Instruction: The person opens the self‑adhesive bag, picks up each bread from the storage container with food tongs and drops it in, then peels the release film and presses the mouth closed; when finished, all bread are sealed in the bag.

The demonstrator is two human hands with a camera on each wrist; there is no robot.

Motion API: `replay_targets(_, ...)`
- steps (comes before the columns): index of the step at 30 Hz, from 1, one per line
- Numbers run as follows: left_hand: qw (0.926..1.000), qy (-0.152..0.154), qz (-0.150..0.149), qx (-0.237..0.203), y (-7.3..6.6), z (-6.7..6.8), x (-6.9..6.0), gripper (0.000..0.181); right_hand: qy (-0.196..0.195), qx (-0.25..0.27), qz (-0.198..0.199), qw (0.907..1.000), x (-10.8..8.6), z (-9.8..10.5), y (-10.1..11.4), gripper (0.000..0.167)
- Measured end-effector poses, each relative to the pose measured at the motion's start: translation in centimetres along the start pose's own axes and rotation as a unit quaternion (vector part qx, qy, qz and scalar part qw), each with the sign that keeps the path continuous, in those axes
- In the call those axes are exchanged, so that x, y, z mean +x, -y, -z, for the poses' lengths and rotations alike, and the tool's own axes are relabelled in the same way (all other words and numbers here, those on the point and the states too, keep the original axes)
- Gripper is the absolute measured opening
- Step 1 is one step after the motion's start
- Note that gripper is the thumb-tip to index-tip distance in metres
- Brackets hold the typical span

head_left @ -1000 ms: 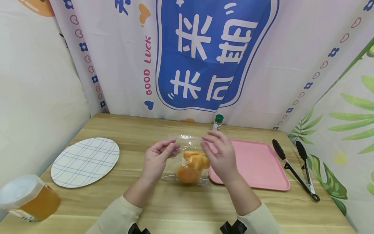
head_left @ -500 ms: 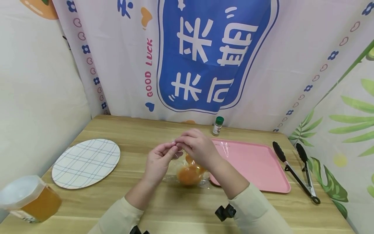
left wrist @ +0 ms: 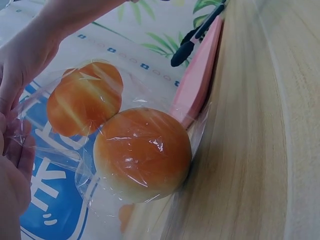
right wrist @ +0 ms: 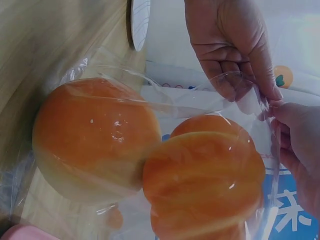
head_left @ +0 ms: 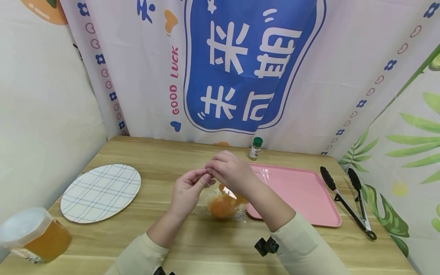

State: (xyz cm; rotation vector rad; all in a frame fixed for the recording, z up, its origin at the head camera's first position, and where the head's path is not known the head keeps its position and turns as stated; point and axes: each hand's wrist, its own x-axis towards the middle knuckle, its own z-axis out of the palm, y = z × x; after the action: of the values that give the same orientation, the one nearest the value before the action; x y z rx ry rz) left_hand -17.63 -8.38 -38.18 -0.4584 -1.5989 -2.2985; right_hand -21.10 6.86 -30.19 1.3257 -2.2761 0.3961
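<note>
A clear plastic zip bag (head_left: 241, 217) stands on the table in front of me. Inside it are a round bun (left wrist: 142, 150) and a ridged bread roll (right wrist: 205, 180), both golden brown. My left hand (head_left: 186, 191) pinches the upper left corner of the bag between thumb and fingers. Close against it, my right hand (head_left: 230, 172) pinches the same corner, and the fingertips of both hands meet there. In the head view the right hand and forearm cover part of the bag and the roll. The right wrist view shows the plastic stretched from the pinched corner over the bread.
A pink tray (head_left: 295, 194) lies right of the bag, with black-tipped tongs (head_left: 350, 210) beyond it. Behind stands a small green-capped bottle (head_left: 255, 149). On the left are a checked oval plate (head_left: 101, 193) and a lidded tub of amber contents (head_left: 38, 236).
My right hand has moved left from the bag's upper right side to the left corner, joining the left hand. Over the last half second both hands have barely moved.
</note>
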Motion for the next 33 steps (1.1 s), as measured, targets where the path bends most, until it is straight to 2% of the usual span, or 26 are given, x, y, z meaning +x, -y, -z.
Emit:
replay_targets(6, 0.9999, 0.003, -0.008, 0.008, -0.1, -0.1, 0.0, 0.011, 0.000, -0.020, 0.003, 0.9998, 0.1, -0.2, 0.0, 0.007)
replay_targets(11, 0.9997, -0.001, -0.002, 0.025, -0.1, -0.1, -0.1, 0.024, -0.016, -0.022, -0.007, 0.9996, 0.1, -0.7, 0.0, 0.005)
replay_targets(15, 0.9995, -0.006, 0.000, 0.032, -0.1, -0.1, -0.1, 0.021, -0.031, 0.013, -0.045, 0.9984, 0.1, -1.2, 0.0, 0.004)
replay_targets(17, 0.9996, -0.005, -0.001, 0.027, 0.0, -0.1, -0.1, 0.014, -0.037, 0.044, -0.076, 0.9954, 0.1, -1.4, 0.1, 0.005)
replay_targets(19, 0.9998, -0.001, -0.004, 0.020, 0.0, -0.1, -0.1, 0.017, -0.044, 0.075, -0.105, 0.9906, 0.1, -1.6, 0.1, 0.006)
replay_targets(22, 0.9999, 0.002, -0.005, 0.012, -0.1, -0.2, -0.1, 0.032, -0.051, 0.125, -0.148, 0.9798, 0.0, -1.8, 0.3, 0.009)
replay_targets(26, 0.9999, 0.000, -0.004, 0.012, -0.2, -0.3, -0.1, 0.031, -0.069, 0.191, -0.197, 0.9592, -0.2, -2.1, 0.6, 0.009)
replay_targets(29, 0.9997, -0.008, 0.006, 0.022, -0.3, -0.4, 0.0, 0.020, -0.085, 0.238, -0.230, 0.9398, -0.2, -2.4, 0.8, 0.009)
replay_targets(33, 0.9988, -0.021, 0.027, 0.035, -0.4, -0.5, 0.1, 0.016, -0.093, 0.301, -0.281, 0.9067, -0.2, -2.9, 0.8, 0.011)
